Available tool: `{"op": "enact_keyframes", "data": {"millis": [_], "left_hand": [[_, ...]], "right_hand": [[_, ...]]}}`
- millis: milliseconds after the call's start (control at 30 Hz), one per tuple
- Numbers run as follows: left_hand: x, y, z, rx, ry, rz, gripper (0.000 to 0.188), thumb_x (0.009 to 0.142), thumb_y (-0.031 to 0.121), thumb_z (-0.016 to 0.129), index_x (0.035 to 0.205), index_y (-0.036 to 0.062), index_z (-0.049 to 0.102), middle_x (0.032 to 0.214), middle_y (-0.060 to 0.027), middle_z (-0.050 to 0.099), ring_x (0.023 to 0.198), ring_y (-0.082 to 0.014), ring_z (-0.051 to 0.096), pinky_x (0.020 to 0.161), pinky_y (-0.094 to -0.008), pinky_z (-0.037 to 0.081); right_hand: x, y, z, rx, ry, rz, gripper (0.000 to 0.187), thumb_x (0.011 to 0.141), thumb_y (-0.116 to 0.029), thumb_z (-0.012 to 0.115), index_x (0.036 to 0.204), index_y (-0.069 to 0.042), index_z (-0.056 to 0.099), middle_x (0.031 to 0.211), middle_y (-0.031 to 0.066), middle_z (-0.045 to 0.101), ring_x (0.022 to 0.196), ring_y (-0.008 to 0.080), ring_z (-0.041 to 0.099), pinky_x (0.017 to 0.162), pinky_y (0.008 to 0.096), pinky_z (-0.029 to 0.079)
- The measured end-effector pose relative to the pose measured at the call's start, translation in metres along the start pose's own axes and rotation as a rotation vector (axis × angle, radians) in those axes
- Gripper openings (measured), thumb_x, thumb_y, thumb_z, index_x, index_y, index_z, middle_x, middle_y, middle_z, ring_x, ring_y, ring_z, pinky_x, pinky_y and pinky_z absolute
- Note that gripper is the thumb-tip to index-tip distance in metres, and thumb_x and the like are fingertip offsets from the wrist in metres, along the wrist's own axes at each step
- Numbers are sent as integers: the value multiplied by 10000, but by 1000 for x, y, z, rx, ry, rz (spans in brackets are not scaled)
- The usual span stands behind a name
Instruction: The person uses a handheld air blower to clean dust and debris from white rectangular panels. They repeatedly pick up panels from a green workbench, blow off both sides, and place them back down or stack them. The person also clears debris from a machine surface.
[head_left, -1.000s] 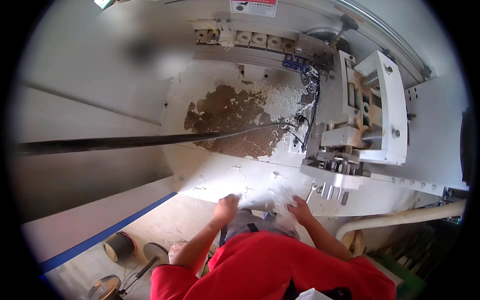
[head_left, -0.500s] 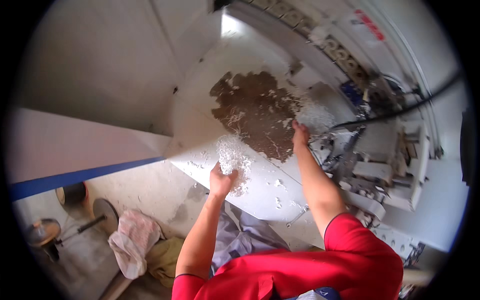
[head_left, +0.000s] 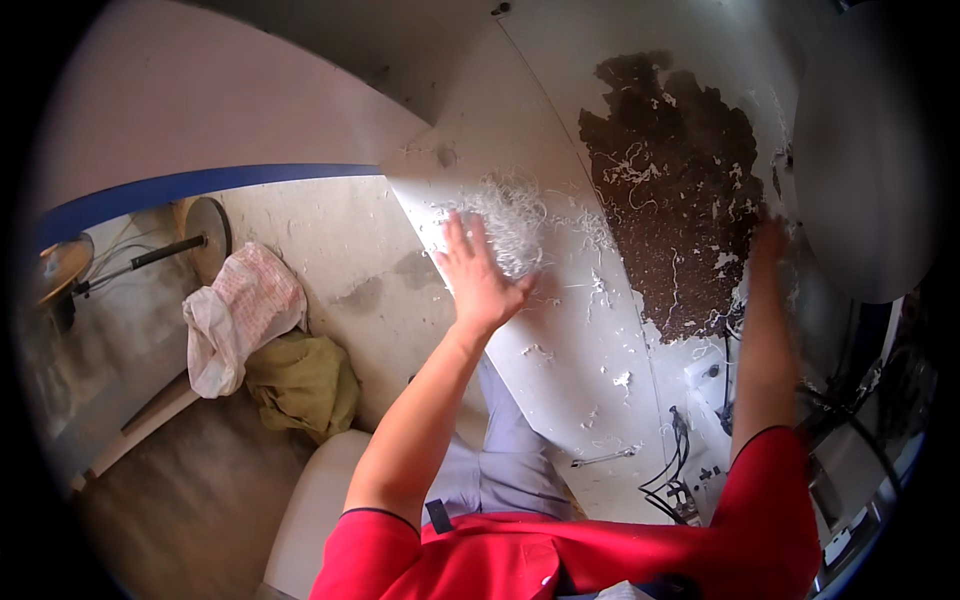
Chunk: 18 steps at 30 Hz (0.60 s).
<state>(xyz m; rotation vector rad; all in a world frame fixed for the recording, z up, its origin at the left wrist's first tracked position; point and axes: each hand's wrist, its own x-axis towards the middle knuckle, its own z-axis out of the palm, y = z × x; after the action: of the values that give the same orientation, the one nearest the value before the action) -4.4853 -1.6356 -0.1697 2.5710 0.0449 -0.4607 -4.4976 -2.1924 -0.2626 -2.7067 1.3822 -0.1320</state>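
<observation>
My left hand (head_left: 474, 275) is open, fingers spread, against a loose clump of white stringy shavings (head_left: 512, 222) on a white panel (head_left: 585, 375). Whether the fingertips press into the clump or only rest at its edge is hard to tell. My right hand (head_left: 768, 245) is smeared by motion at the right edge of a brown, ragged-edged patch (head_left: 670, 200); its fingers do not show clearly. Thin white strands and flakes lie scattered over the patch and the panel.
Toward the panel's near edge lies a wrench (head_left: 603, 457), beside black cables (head_left: 680, 455). A large grey rounded shape (head_left: 865, 160) blocks part of the right side. On the left are a pinkish-white sack (head_left: 245, 315), an olive cloth (head_left: 303, 385) and a disc on a rod (head_left: 208, 240).
The view has swung, so the patch now appears farther right. My left hand, earlier closed at the white shavings, has spread its fingers. My right hand has left the other white pile and is blurred.
</observation>
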Motion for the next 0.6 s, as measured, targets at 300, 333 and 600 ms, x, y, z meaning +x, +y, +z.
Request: {"op": "enact_keyframes", "data": {"millis": [300,333,600], "left_hand": [[-3,-5,6,-375,-109,104,1089,659,317,808,1489,-37,198,1538,-268,211,1448,-421,157,1151,-592,86],[-7,-20,4,-514,-100,129,1073,655,266,796,1489,-38,193,1528,-266,241,1439,-424,187,1167,-549,116],[-108,-241,-193,-765,221,-186,618,680,123,737,1265,27,560,1188,-183,606,1134,-321,585,995,-373,450]], "right_hand": [[-328,-241,16,723,-491,-645,413,947,-189,522,1346,-83,526,1396,174,493,1308,355,423,1121,425,287],[-364,-257,4,1065,-908,-218,410,957,-148,468,1354,-52,510,1377,133,513,1290,295,457,1099,385,332],[-584,-416,-145,1044,-1825,68,563,994,-297,469,1455,-2,337,1485,106,388,1350,244,385,1074,396,338]]}}
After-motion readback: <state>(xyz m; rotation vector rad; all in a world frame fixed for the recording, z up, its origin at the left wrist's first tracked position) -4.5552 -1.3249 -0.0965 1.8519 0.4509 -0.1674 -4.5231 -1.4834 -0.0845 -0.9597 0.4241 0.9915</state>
